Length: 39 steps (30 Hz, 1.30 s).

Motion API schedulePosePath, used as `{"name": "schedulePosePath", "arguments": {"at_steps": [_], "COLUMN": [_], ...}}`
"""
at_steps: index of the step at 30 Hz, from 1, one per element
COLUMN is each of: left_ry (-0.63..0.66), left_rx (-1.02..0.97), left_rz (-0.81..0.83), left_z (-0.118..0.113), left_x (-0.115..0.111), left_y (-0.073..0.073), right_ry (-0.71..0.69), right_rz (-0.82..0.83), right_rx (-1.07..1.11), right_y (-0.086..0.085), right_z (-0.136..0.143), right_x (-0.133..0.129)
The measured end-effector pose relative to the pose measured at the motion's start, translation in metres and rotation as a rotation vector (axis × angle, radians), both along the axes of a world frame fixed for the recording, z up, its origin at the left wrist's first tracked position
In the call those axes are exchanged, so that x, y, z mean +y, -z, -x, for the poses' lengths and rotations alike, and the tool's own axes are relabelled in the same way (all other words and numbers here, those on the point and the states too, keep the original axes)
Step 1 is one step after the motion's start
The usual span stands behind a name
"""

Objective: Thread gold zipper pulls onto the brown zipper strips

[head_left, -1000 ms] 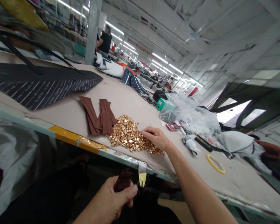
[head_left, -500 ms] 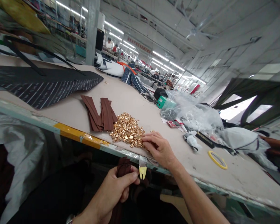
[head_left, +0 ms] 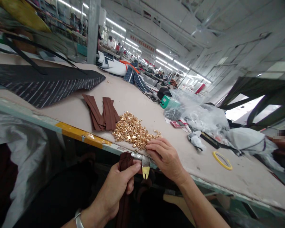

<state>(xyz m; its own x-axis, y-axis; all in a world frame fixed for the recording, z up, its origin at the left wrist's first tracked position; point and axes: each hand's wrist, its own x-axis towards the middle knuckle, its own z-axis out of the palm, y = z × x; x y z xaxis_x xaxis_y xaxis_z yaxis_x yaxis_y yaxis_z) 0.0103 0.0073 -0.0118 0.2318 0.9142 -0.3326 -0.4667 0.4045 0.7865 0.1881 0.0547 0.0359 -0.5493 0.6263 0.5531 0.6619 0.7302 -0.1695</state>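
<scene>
My left hand is closed around a bundle of brown zipper tape, its thumb lying across the top. The upper ends stick up past my fingers and the rest hangs below the table edge. My right hand rests at the right side of a heap of gold zipper sliders, fingers curled together; whatever is between the fingertips is hidden. Between both hands, a yellow-tipped forked holder is fixed to the table edge and points down. More brown zipper tapes lie left of the heap.
Striped dark fabric covers the table's left side. To the right are clear plastic bags, a green box, a red-and-white item, a black bar and a yellow tape roll. People work far behind.
Several sliders have spread toward the right of the heap. My right hand has shifted slightly down and stays beside it. The left hand has risen a little toward the table edge with the tape.
</scene>
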Motion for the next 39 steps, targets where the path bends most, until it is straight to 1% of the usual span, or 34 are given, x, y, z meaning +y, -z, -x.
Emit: {"name": "schedulePosePath", "arguments": {"at_steps": [7,10,13,17,23,25,27,30,33,36,38,39], "left_ry": [-0.011,-0.026,-0.043,-0.034,-0.037,-0.037,-0.032,-0.027,-0.031,-0.032,-0.028,-0.022], "left_rx": [0.054,0.039,0.026,0.032,0.021,0.016,0.004,-0.008,0.000,0.008,0.011,0.015], "left_rz": [-0.037,-0.030,-0.012,-0.020,-0.011,0.001,0.007,0.002,-0.003,-0.001,-0.003,-0.006], "left_z": [0.000,0.000,0.000,0.001,0.001,0.000,0.001,0.002,0.004,0.006,0.007,0.007], "left_x": [0.005,0.007,0.007,0.005,0.004,0.002,0.001,0.001,0.001,0.002,0.002,0.002], "left_y": [0.000,-0.002,-0.003,-0.003,-0.003,-0.003,-0.003,-0.003,-0.003,-0.004,-0.005,-0.006], "right_ry": [0.040,0.054,0.087,0.109,0.147,0.174,0.201,0.259,0.295,0.273,0.248,0.241], "right_rz": [-0.040,-0.053,-0.059,-0.060,-0.068,-0.034,0.022,0.084,0.158,0.242,0.286,0.300], "right_rx": [-0.074,-0.097,-0.118,-0.139,-0.148,-0.110,-0.051,-0.005,-0.045,-0.120,-0.163,-0.178], "right_y": [0.001,0.001,0.001,0.000,0.003,0.001,-0.005,-0.016,-0.024,-0.023,-0.019,-0.018], "right_z": [-0.010,-0.014,-0.020,-0.027,-0.030,-0.031,-0.034,-0.039,-0.042,-0.041,-0.039,-0.039], "right_x": [-0.009,-0.012,-0.016,-0.019,-0.024,-0.025,-0.023,-0.006,0.029,0.064,0.076,0.077]}}
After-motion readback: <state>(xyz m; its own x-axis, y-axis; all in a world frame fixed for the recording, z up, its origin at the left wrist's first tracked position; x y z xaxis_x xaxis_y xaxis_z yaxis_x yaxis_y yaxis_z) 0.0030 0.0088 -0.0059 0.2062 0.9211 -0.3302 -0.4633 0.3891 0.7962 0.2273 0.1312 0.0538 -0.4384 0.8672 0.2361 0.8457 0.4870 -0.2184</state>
